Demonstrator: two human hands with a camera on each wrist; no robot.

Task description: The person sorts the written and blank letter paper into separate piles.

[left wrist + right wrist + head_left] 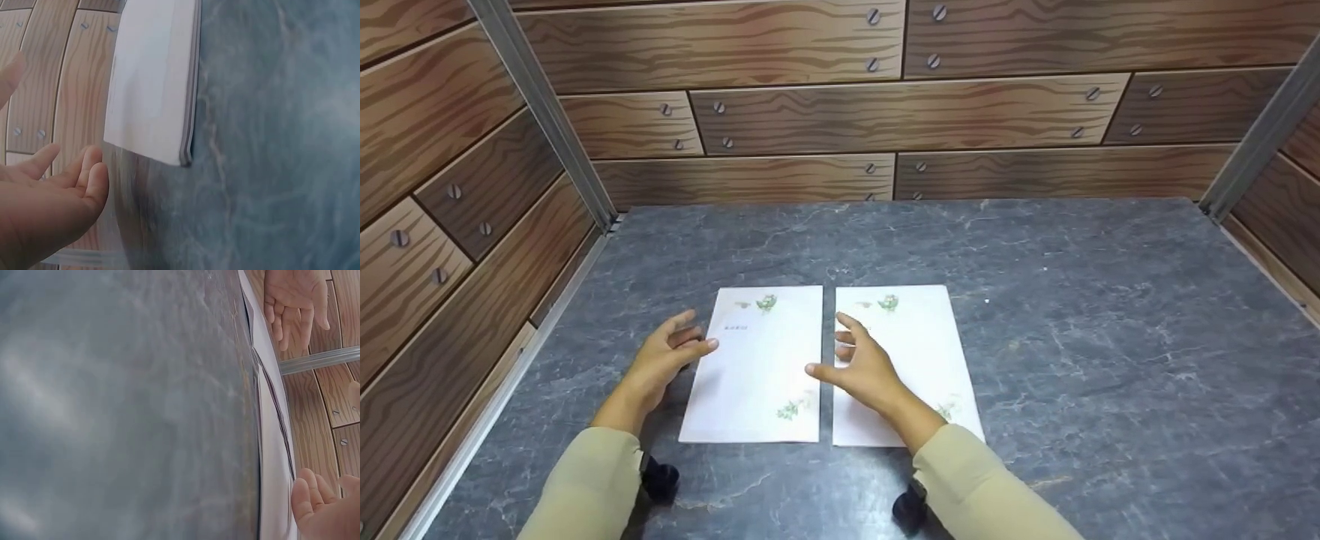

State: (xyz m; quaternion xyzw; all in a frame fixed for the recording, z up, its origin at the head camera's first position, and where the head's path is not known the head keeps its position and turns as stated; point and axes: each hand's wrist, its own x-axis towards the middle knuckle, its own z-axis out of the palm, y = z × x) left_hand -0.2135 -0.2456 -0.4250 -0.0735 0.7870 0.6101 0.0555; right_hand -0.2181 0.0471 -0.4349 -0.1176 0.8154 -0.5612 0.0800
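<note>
Two white booklets with small green plant prints lie side by side on the table, a narrow gap between them. Beside the outer edge of the left booklet is my left hand, its fingers loosely bent and holding nothing. My right hand hovers over the left part of the right booklet, thumb spread toward the gap, and covers some of its page. In the left wrist view, a booklet shows a thick layered edge near the left fingers. The right wrist view has both palms visible, with nothing in them.
A dark grey marbled table carries the booklets. Wood-patterned panels enclose its back and sides, with metal posts at the corners. Dark wrist devices sit under both sleeves.
</note>
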